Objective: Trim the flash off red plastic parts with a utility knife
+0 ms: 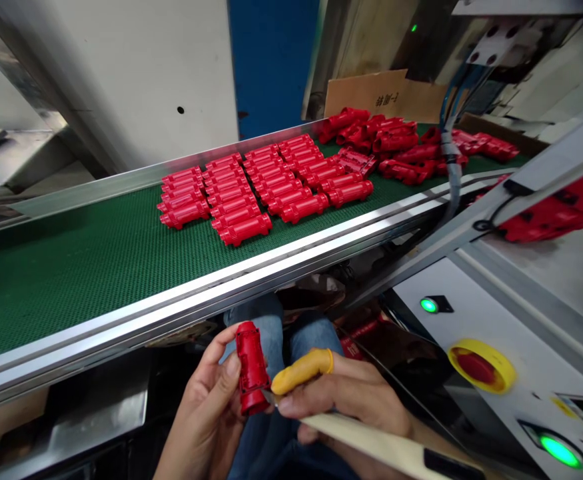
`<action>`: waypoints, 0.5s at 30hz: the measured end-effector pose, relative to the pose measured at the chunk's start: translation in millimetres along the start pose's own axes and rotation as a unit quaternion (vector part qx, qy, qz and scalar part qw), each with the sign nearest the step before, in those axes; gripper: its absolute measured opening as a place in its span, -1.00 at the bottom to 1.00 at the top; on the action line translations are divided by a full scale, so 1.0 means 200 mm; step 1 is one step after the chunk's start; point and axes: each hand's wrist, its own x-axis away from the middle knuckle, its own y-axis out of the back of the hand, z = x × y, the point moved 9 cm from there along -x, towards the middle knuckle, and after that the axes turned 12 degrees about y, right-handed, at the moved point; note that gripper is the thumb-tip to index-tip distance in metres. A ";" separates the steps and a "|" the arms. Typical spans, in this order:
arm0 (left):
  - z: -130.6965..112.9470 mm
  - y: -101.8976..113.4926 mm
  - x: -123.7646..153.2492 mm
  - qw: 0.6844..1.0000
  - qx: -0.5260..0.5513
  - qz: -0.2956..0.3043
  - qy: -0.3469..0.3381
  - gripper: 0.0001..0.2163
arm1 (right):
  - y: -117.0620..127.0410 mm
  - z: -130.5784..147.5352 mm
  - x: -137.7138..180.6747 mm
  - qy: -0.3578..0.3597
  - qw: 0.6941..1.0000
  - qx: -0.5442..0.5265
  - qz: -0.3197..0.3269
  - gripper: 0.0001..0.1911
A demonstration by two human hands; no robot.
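My left hand (208,407) is closed round a red plastic tube-shaped part (252,367), held nearly upright above my lap. A yellow finger cot covers the index finger of my right hand (356,397). That hand grips a knife (361,437) with a long pale handle and a black end piece. Its short blade, mostly hidden by the fingertips, meets the lower right edge of the red part. On the green conveyor belt (81,267) ahead, similar red parts (244,230) lie in neat columns.
Farther right on the belt, loose red parts (396,137) are heaped before a cardboard flap (366,93). The belt's metal rail (171,307) runs between it and my lap. At right stands a control panel (451,313) with green lights and a red-and-yellow emergency stop button (481,367).
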 end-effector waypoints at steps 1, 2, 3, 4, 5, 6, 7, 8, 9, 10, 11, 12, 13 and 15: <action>0.00 0.00 0.00 1.000 -0.001 -0.002 0.002 -0.45 | -0.01 0.01 0.00 0.005 1.000 0.009 0.016 -0.80; 0.00 0.00 0.00 1.000 0.001 -0.005 0.004 -0.45 | -0.02 0.01 0.00 0.005 0.999 0.019 0.040 -0.80; 0.01 0.00 0.00 1.000 0.006 -0.008 0.005 -0.44 | -0.04 0.01 0.00 -0.004 0.997 0.030 0.071 -0.81; 0.01 0.00 0.00 1.000 0.011 -0.010 0.007 -0.44 | -0.06 0.00 0.01 -0.020 0.994 0.039 0.105 -0.80; 0.01 0.00 0.00 1.000 0.017 -0.011 0.009 -0.43 | -0.08 -0.02 0.02 -0.037 0.990 0.046 0.130 -0.76; 0.01 0.00 0.00 1.000 0.020 -0.009 0.011 -0.44 | -0.08 -0.03 0.03 -0.044 0.988 0.053 0.136 -0.73; 0.02 -0.01 0.00 1.000 0.022 -0.007 0.014 -0.44 | -0.08 -0.04 0.03 -0.034 0.990 0.054 0.126 -0.72; 0.02 -0.01 0.00 1.000 0.021 -0.005 0.017 -0.45 | -0.07 -0.03 0.03 -0.010 0.993 0.050 0.104 -0.74; 0.02 -0.01 0.00 1.000 0.018 -0.003 0.017 -0.44 | -0.07 -0.02 0.03 0.019 0.996 0.040 0.073 -0.75; 0.02 -0.02 0.00 1.000 0.014 0.000 0.015 -0.44 | -0.06 -0.02 0.03 0.032 0.999 0.019 0.036 -0.74; 0.02 -0.02 0.00 1.000 0.011 0.001 0.009 -0.44 | -0.05 -0.04 0.04 0.022 1.000 -0.015 -0.002 -0.72; 0.02 -0.02 0.00 1.000 0.008 -0.001 0.001 -0.44 | -0.05 -0.08 0.05 -0.013 0.997 -0.069 -0.041 -0.73; 0.01 -0.01 0.00 1.000 0.006 -0.003 -0.009 -0.43 | -0.05 -0.13 0.07 -0.067 0.984 -0.143 -0.078 -0.79; 0.00 0.00 -0.01 1.000 0.001 -0.006 -0.029 -0.41 | -0.12 -0.19 0.11 -0.175 0.926 -0.317 -0.105 -0.79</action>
